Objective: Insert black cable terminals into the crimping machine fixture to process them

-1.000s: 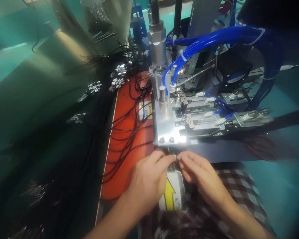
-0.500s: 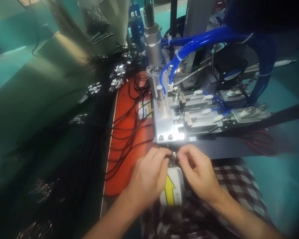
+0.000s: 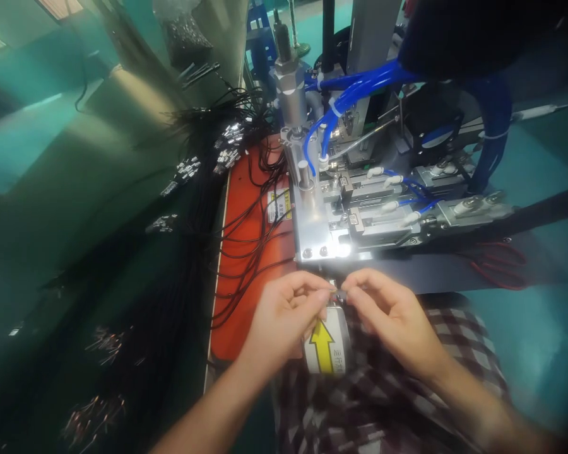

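In front of the machine's metal block (image 3: 312, 233), my two hands meet almost fingertip to fingertip. My left hand (image 3: 291, 306) is closed in a pinch, and a thin wire end (image 3: 333, 291) pokes out past its fingertips. A small grey metal piece (image 3: 341, 294), too small to make out fully, is pinched between the thumb and forefinger of my right hand (image 3: 390, 315). The wire end and the metal piece lie very close; whether they touch I cannot tell. Just below is a white plate with a yellow arrow (image 3: 322, 347).
Black cables (image 3: 246, 243) run across an orange-red mat (image 3: 241, 271) on the left. Bundles with shiny metal ends (image 3: 230, 135) lie beyond it. Blue air hoses (image 3: 364, 82) arch over the machine. Red-handled pliers or scissors (image 3: 499, 265) lie at the right.
My left fingers have turned and the thumb now shows along the pinch. Both hands stay close together over the arrow plate. The view has shifted slightly.
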`<action>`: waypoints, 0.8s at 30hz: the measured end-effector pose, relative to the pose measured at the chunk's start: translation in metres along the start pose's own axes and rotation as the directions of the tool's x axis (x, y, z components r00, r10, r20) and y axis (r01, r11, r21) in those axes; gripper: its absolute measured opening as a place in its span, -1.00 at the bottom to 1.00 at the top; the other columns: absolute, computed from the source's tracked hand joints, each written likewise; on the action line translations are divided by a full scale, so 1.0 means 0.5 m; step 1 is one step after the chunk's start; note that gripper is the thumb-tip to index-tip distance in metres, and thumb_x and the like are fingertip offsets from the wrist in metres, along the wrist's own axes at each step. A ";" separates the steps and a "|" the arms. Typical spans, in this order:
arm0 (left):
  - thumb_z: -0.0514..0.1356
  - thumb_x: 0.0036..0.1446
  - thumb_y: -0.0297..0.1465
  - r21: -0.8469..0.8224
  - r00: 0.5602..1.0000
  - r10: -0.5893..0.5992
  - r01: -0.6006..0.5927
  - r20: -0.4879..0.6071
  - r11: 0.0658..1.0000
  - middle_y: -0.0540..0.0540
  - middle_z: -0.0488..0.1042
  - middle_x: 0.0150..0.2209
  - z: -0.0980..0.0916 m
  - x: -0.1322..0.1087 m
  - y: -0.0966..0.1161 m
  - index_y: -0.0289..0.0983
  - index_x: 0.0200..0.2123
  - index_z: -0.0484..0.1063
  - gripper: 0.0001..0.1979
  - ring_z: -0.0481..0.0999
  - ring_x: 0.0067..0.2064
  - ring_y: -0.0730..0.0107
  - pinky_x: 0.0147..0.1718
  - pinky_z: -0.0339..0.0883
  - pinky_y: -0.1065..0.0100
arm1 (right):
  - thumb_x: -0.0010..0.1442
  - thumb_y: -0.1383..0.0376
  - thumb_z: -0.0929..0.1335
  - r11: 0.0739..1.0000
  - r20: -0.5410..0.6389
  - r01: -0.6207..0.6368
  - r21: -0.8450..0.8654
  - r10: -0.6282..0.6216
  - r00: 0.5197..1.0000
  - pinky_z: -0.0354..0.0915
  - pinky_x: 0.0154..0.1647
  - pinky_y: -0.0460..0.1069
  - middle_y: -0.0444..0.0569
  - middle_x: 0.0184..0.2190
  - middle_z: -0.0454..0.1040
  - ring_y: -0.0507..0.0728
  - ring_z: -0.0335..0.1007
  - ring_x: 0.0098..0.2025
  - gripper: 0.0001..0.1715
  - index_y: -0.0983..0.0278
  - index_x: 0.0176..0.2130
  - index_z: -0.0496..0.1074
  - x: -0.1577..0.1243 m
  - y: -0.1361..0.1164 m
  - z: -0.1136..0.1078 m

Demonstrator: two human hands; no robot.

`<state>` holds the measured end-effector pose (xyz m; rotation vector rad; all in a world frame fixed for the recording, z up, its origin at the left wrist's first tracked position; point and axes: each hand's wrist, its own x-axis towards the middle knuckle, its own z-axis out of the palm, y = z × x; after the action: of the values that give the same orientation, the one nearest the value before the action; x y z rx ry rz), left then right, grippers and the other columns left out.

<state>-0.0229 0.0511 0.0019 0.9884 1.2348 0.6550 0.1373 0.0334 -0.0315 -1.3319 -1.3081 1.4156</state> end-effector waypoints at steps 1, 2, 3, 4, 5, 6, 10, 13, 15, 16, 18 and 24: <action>0.18 0.13 -0.36 -0.044 1.000 -0.014 0.015 0.024 0.999 0.05 0.36 -0.60 0.001 0.002 0.000 -0.34 -0.35 0.37 -0.87 0.12 -0.69 0.67 -0.70 -0.02 0.55 | 0.23 0.20 0.33 1.000 -0.019 -0.010 -0.012 0.010 1.000 0.05 -0.64 -0.11 -0.25 -0.62 0.21 -0.03 0.07 -0.62 -0.85 0.23 -0.32 0.38 -0.001 0.002 0.003; 0.18 0.14 -0.36 -0.068 0.999 -0.013 0.016 0.050 0.998 0.04 0.38 -0.59 0.002 0.002 0.000 -0.34 -0.33 0.35 -0.86 0.12 -0.69 0.68 -0.70 -0.02 0.55 | 0.20 0.21 0.35 0.999 -0.034 -0.007 -0.032 0.006 0.999 0.04 -0.64 -0.11 -0.25 -0.63 0.21 -0.03 0.07 -0.62 -0.86 0.24 -0.32 0.39 -0.002 0.003 0.006; 0.17 0.16 -0.36 -0.077 0.997 -0.004 0.009 0.071 0.997 0.04 0.39 -0.58 0.003 0.003 0.000 -0.33 -0.33 0.33 -0.86 0.13 -0.69 0.68 -0.70 -0.02 0.55 | 0.19 0.22 0.36 0.999 -0.047 0.007 -0.054 -0.010 0.999 0.04 -0.64 -0.11 -0.25 -0.64 0.22 -0.03 0.07 -0.62 -0.87 0.24 -0.34 0.39 -0.003 0.004 0.009; 0.16 0.17 -0.36 -0.077 0.996 0.005 0.001 0.088 0.997 0.05 0.38 -0.59 0.004 0.002 0.000 -0.33 -0.32 0.32 -0.87 0.12 -0.69 0.68 -0.70 -0.02 0.56 | 0.19 0.24 0.36 0.997 -0.057 0.032 -0.074 -0.036 0.998 0.05 -0.62 -0.11 -0.24 -0.64 0.23 -0.03 0.08 -0.62 -0.87 0.25 -0.36 0.40 -0.004 0.003 0.011; 0.14 0.19 -0.36 -0.078 0.995 0.017 -0.009 0.101 0.997 0.06 0.37 -0.59 0.006 0.001 0.001 -0.32 -0.31 0.30 -0.87 0.13 -0.69 0.68 -0.69 -0.02 0.56 | 0.21 0.25 0.34 0.994 -0.056 0.057 -0.092 -0.063 0.996 0.07 -0.60 -0.11 -0.23 -0.62 0.25 -0.02 0.10 -0.61 -0.86 0.25 -0.38 0.40 -0.005 0.002 0.012; 0.12 0.21 -0.36 -0.085 0.993 0.029 -0.019 0.112 0.996 0.07 0.36 -0.59 0.007 0.000 0.001 -0.31 -0.31 0.29 -0.87 0.13 -0.68 0.68 -0.69 -0.01 0.56 | 0.23 0.26 0.32 0.990 -0.047 0.080 -0.112 -0.086 0.995 0.10 -0.58 -0.10 -0.21 -0.61 0.27 -0.02 0.12 -0.59 -0.83 0.25 -0.40 0.39 -0.005 0.000 0.011; 0.15 0.20 -0.35 -0.087 0.989 0.019 -0.006 0.150 0.996 0.15 0.26 -0.62 0.010 -0.002 0.006 -0.28 -0.31 0.27 -0.88 0.14 -0.67 0.69 -0.67 0.02 0.59 | 0.29 0.25 0.25 0.980 0.024 0.088 -0.178 -0.085 0.996 0.10 -0.57 -0.08 -0.18 -0.56 0.31 0.01 0.17 -0.58 -0.80 0.24 -0.37 0.34 -0.005 -0.005 0.000; 0.16 0.19 -0.32 -0.004 0.994 0.000 0.000 0.111 1.000 0.20 0.15 -0.71 0.010 -0.002 0.005 -0.25 -0.32 0.28 -0.86 0.12 -0.71 0.65 -0.69 0.01 0.58 | 0.29 0.24 0.25 0.968 0.052 0.094 -0.234 -0.084 0.995 0.07 -0.58 -0.07 -0.18 -0.56 0.30 0.01 0.15 -0.58 -0.80 0.24 -0.36 0.34 -0.003 -0.006 -0.010; 0.11 0.22 -0.30 0.075 0.999 0.036 -0.039 0.038 0.996 0.18 0.18 -0.70 0.011 -0.002 0.000 -0.24 -0.31 0.28 -0.87 0.16 -0.70 0.61 -0.69 0.03 0.55 | 0.29 0.25 0.25 0.958 0.053 0.114 -0.264 -0.104 0.993 0.09 -0.54 -0.07 -0.18 -0.56 0.30 0.02 0.17 -0.55 -0.79 0.24 -0.38 0.33 0.000 -0.006 -0.012; 0.09 0.23 -0.31 0.146 0.997 0.083 -0.081 -0.007 0.986 0.15 0.22 -0.67 0.012 -0.001 -0.004 -0.23 -0.33 0.29 -0.88 0.19 -0.68 0.59 -0.67 0.06 0.53 | 0.29 0.26 0.25 0.953 0.049 0.122 -0.276 -0.112 0.992 0.10 -0.52 -0.07 -0.18 -0.55 0.31 0.02 0.18 -0.54 -0.79 0.24 -0.39 0.33 0.001 -0.007 -0.013; 0.08 0.23 -0.39 0.377 0.966 0.246 -0.198 -0.085 0.905 0.08 0.32 -0.55 0.015 0.001 -0.012 -0.24 -0.37 0.30 -0.88 0.29 -0.56 0.54 -0.58 0.14 0.48 | 0.29 0.28 0.25 0.946 0.045 0.131 -0.297 -0.123 0.991 0.11 -0.49 -0.07 -0.17 -0.53 0.33 0.02 0.19 -0.51 -0.80 0.24 -0.39 0.32 0.004 -0.006 -0.011; 0.02 0.25 -0.49 0.778 0.879 0.476 -0.288 -0.016 0.559 -0.04 0.38 -0.37 0.022 0.008 -0.024 -0.27 -0.35 0.33 -0.86 0.40 -0.31 0.37 -0.29 0.25 0.34 | 0.28 0.28 0.25 0.941 0.032 0.113 -0.319 -0.109 0.994 0.11 -0.50 -0.07 -0.18 -0.54 0.31 0.02 0.19 -0.52 -0.80 0.24 -0.39 0.31 0.017 0.006 -0.007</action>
<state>-0.0127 0.0461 -0.0103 1.9979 1.5542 0.5894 0.1397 0.0416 -0.0358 -1.4318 -1.6487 1.1706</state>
